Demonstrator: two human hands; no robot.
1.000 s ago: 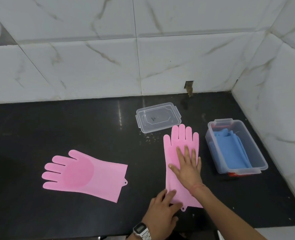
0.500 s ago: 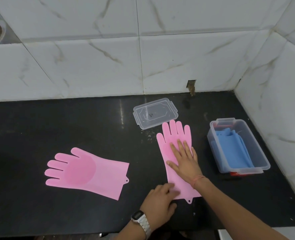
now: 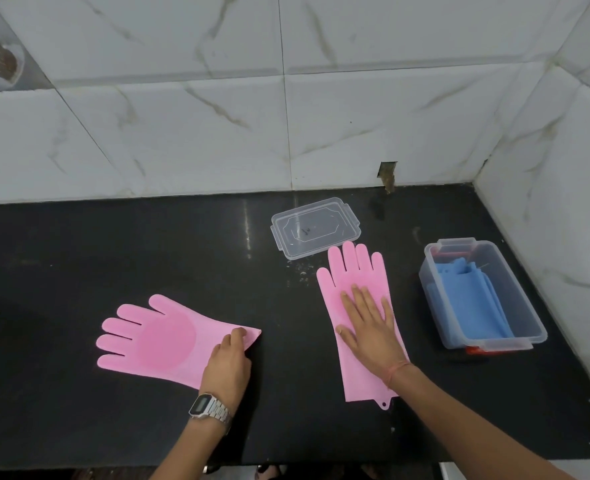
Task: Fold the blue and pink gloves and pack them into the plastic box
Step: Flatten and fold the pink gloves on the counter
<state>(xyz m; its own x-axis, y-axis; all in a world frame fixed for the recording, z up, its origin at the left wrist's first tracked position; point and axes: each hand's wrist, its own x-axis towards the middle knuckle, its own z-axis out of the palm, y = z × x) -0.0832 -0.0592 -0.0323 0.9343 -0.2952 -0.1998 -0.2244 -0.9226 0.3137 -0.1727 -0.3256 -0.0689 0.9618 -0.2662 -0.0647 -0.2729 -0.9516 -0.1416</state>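
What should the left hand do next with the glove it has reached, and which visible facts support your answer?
Probably draw the left pink glove by its cuff toward the right pink glove. The left hand grips that cuff; the right hand presses the other glove flat. The blue gloves already lie in the box, so the pink pair remains.

black counter (image 3: 79, 258): two pink gloves (image 3: 155, 337), lid (image 3: 316, 227), plastic box (image 3: 515, 299)

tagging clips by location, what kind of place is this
Most likely a home kitchen or utility counter: a black stone countertop set into a corner of white marble-look wall tiles, with pink dishwashing gloves and a clear plastic box on it.
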